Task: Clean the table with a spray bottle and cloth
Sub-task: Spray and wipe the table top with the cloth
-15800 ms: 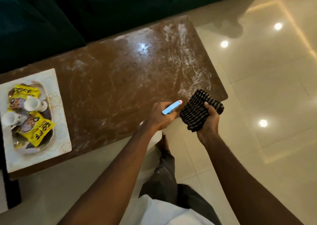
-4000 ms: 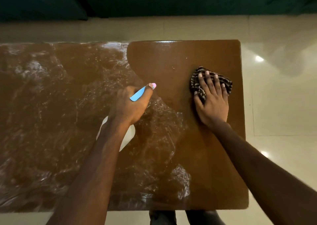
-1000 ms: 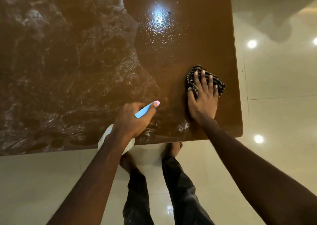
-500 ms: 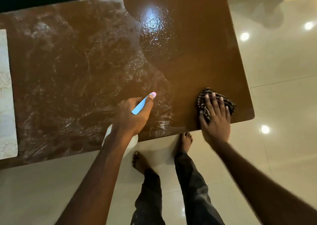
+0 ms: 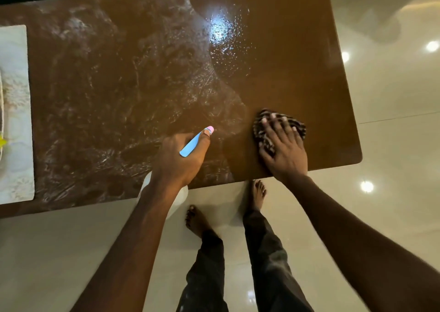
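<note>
Two hands reach over the worktop [image 5: 297,61]. The left hand [image 5: 178,161] grips the spray bottle [image 5: 192,144] at the front edge; the right hand [image 5: 284,151], fingers spread, presses the cloth [image 5: 258,133] near the front right corner.

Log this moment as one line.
left hand: grips bottle | right hand: presses cloth flat on table | surface: right end wiped, rest smeared

The glossy brown wooden table [image 5: 297,61] is smeared on its left, droplet-wet farther back. A crumpled dark striped cloth [image 5: 259,134] lies near its front right corner; a white spray bottle [image 5: 190,146], blue-headed, pink-tipped, overhangs the front edge
</note>
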